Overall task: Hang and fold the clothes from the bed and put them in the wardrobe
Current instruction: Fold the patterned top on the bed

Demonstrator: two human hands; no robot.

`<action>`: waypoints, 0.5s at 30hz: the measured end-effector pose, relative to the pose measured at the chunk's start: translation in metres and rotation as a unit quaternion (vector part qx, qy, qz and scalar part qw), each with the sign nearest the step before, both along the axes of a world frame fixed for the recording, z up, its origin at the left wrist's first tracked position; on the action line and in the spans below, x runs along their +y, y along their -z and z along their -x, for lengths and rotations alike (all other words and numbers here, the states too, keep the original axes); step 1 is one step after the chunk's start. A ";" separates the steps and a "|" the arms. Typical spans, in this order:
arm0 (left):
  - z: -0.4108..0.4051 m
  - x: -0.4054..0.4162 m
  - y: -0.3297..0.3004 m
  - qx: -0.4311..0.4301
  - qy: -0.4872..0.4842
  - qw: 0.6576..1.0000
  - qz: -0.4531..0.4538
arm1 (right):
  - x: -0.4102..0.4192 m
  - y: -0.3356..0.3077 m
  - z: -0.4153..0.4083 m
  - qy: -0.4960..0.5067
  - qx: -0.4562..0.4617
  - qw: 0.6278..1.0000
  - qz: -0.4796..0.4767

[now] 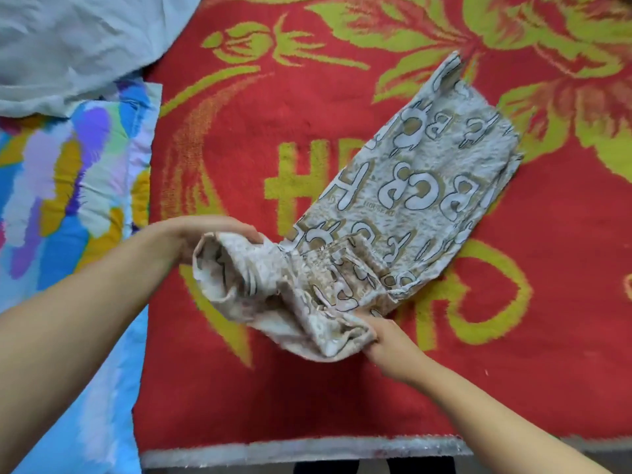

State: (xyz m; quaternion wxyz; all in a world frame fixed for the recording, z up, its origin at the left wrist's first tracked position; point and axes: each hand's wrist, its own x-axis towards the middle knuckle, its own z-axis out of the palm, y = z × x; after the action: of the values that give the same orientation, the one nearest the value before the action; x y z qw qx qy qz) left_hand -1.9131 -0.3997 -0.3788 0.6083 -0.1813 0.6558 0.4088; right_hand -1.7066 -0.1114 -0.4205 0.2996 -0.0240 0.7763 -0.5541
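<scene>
A beige garment printed with white outlined letters [410,186] lies diagonally on the red blanket [273,138] that covers the bed. Its far part is spread flat toward the upper right. Its near end is bunched and lifted between my hands. My left hand [208,234] grips the rolled edge of the cloth at the left. My right hand [386,340] pinches the lower bunched corner, its fingers tucked under the fabric.
A grey cloth [78,46] lies at the upper left. A sheet with bright blue, purple and yellow strokes [65,186] runs down the left side. The blanket's pale hem [307,449] marks the near edge of the bed.
</scene>
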 end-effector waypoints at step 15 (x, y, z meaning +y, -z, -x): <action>-0.015 0.135 0.064 0.491 0.212 0.838 0.107 | 0.044 0.026 0.046 0.515 -0.312 0.799 0.020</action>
State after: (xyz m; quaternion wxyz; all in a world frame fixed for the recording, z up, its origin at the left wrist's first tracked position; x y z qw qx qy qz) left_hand -1.8980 -0.2643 -0.4430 0.2549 0.1222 0.9305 0.2327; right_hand -1.7528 -0.0671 -0.4467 0.1955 0.5471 0.5281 -0.6194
